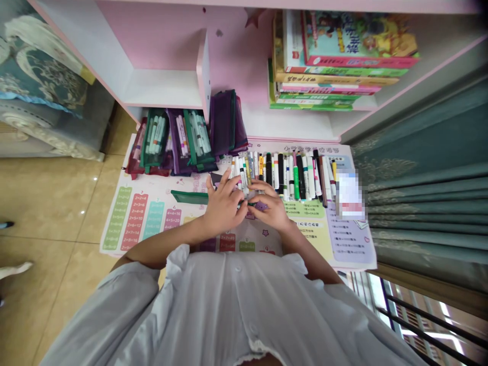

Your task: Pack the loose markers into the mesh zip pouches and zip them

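One right hand [271,206]: pinches green bag [190,197], mid-frame.
Left hand [224,203]: fingers spread; can't tell its pinch.
Green bag: edge work, I guess; next needs steady fingers.

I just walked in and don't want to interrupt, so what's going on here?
A seated or standing person has their left hand and right hand together at a flat green pouch on a white printed desk mat; their exact grip is unclear. Beyond them lies a row of slim multicoloured markers. Farther left are coloured mesh pouches, several containing pens.
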A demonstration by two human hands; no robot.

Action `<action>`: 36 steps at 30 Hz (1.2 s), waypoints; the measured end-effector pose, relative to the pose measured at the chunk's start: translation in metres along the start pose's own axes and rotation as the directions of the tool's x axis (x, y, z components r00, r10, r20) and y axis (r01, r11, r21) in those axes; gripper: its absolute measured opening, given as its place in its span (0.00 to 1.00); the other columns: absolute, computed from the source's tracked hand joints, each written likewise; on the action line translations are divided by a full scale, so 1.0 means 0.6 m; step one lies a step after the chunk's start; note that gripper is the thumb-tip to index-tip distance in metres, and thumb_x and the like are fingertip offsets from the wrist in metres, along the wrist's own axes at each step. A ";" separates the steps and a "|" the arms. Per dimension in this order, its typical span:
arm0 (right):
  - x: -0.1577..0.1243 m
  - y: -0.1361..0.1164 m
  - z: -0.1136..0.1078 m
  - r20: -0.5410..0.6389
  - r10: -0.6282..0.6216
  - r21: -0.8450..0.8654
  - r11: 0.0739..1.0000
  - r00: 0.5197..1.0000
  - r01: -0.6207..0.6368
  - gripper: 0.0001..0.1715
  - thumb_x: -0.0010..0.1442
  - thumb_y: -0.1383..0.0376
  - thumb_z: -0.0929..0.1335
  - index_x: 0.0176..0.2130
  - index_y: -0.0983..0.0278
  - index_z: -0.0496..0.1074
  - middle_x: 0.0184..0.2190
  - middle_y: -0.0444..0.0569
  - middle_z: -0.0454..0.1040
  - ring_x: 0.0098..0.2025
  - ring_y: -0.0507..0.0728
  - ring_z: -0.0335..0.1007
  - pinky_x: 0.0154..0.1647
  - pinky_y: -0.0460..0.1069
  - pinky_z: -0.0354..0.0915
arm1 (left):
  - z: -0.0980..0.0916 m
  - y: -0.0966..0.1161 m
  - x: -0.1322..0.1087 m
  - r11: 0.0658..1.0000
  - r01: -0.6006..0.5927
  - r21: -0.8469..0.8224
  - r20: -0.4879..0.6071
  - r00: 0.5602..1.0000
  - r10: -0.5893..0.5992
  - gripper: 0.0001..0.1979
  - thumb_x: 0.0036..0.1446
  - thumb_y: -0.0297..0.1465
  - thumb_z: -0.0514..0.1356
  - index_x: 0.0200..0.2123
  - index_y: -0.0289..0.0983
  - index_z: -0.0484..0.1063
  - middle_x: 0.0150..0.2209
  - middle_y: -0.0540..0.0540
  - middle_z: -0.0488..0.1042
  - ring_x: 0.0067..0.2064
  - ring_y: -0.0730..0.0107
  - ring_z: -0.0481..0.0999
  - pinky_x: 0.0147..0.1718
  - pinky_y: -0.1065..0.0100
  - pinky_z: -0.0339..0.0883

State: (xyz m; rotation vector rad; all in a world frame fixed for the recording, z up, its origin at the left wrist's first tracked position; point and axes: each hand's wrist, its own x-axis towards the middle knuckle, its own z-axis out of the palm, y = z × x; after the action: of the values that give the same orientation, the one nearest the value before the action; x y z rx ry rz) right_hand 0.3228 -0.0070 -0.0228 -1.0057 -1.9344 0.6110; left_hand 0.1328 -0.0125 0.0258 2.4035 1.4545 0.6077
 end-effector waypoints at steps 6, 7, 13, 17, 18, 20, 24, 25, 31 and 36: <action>0.001 0.001 -0.003 0.004 -0.063 -0.014 0.998 0.998 0.063 0.06 0.59 0.63 0.72 0.31 0.58 0.73 0.51 0.52 0.75 0.61 0.65 0.69 0.59 0.66 0.69 | -0.005 -0.005 0.003 0.999 0.019 -0.027 0.067 0.998 -0.017 0.08 0.60 0.30 0.54 0.31 0.39 0.71 0.61 0.41 0.70 0.70 0.43 0.54 0.62 0.28 0.42; 0.002 0.002 -0.003 0.000 -0.076 -0.015 0.997 0.997 0.076 0.05 0.59 0.64 0.73 0.31 0.58 0.73 0.51 0.52 0.75 0.61 0.65 0.69 0.59 0.65 0.70 | -0.007 -0.006 0.004 0.999 0.019 -0.027 0.078 0.997 -0.017 0.08 0.60 0.30 0.54 0.31 0.38 0.71 0.61 0.41 0.69 0.71 0.43 0.54 0.62 0.28 0.42; 0.002 0.003 -0.002 -0.003 -0.080 0.003 0.997 0.997 0.080 0.05 0.58 0.64 0.73 0.31 0.58 0.73 0.51 0.51 0.75 0.60 0.65 0.69 0.60 0.66 0.69 | -0.015 -0.005 0.006 0.999 0.034 -0.017 0.130 0.991 -0.031 0.09 0.61 0.29 0.53 0.30 0.38 0.72 0.62 0.40 0.68 0.70 0.40 0.54 0.61 0.26 0.43; 0.003 0.003 -0.003 0.002 -0.090 0.003 0.996 0.996 0.090 0.06 0.58 0.65 0.73 0.31 0.58 0.73 0.51 0.52 0.75 0.60 0.65 0.69 0.60 0.66 0.69 | -0.015 -0.006 0.004 0.999 0.033 -0.011 0.135 0.990 -0.032 0.09 0.61 0.29 0.53 0.30 0.38 0.72 0.62 0.40 0.68 0.70 0.40 0.54 0.61 0.26 0.43; 0.003 0.002 -0.003 0.002 -0.100 0.002 0.995 0.995 0.100 0.06 0.58 0.65 0.73 0.32 0.58 0.73 0.51 0.52 0.75 0.60 0.65 0.69 0.60 0.66 0.69 | -0.014 -0.006 0.004 0.999 0.033 -0.010 0.136 0.990 -0.031 0.09 0.61 0.29 0.53 0.31 0.38 0.72 0.63 0.40 0.68 0.71 0.41 0.53 0.61 0.26 0.43; 0.003 0.002 -0.003 0.004 -0.114 -0.002 0.993 0.993 0.114 0.05 0.59 0.65 0.73 0.32 0.59 0.73 0.51 0.53 0.75 0.60 0.65 0.69 0.60 0.65 0.69 | -0.013 -0.007 0.003 0.999 0.034 -0.010 0.139 0.990 -0.033 0.09 0.61 0.29 0.53 0.31 0.38 0.71 0.63 0.40 0.68 0.71 0.41 0.53 0.61 0.26 0.43; 0.004 0.001 -0.003 -0.003 -0.126 -0.001 0.992 0.992 0.126 0.05 0.59 0.65 0.73 0.32 0.59 0.73 0.52 0.53 0.75 0.60 0.64 0.69 0.60 0.65 0.69 | -0.011 -0.008 0.001 0.999 0.037 -0.010 0.134 0.990 -0.036 0.09 0.62 0.29 0.53 0.31 0.38 0.71 0.63 0.40 0.68 0.71 0.42 0.53 0.62 0.26 0.43; 0.004 0.001 -0.003 -0.006 -0.130 0.002 0.992 0.992 0.130 0.05 0.59 0.65 0.73 0.32 0.59 0.73 0.52 0.53 0.74 0.60 0.65 0.69 0.60 0.65 0.69 | -0.012 -0.008 0.001 0.999 0.038 -0.010 0.134 0.990 -0.036 0.10 0.62 0.29 0.53 0.31 0.38 0.71 0.63 0.40 0.68 0.71 0.43 0.53 0.62 0.26 0.43; 0.003 -0.001 -0.002 0.025 -0.096 -0.005 0.995 0.995 0.097 0.05 0.59 0.66 0.73 0.32 0.59 0.73 0.52 0.52 0.74 0.61 0.65 0.69 0.60 0.66 0.69 | -0.015 -0.008 0.000 0.998 0.059 -0.013 0.149 0.987 -0.057 0.09 0.61 0.29 0.53 0.30 0.37 0.72 0.63 0.40 0.67 0.71 0.43 0.53 0.62 0.26 0.42; 0.003 0.001 0.001 0.011 -0.137 -0.002 0.991 0.990 0.137 0.05 0.59 0.66 0.73 0.33 0.59 0.73 0.52 0.53 0.74 0.61 0.65 0.69 0.60 0.66 0.69 | -0.016 -0.007 -0.001 0.998 0.068 -0.017 0.150 0.987 -0.064 0.10 0.61 0.29 0.53 0.30 0.38 0.72 0.63 0.39 0.67 0.71 0.43 0.52 0.63 0.26 0.41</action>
State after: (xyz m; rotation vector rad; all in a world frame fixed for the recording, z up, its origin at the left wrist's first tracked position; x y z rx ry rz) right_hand 0.3221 -0.0053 -0.0224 -0.8642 -1.9956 0.5360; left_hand 0.1248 -0.0112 0.0322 2.3192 1.4502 0.4161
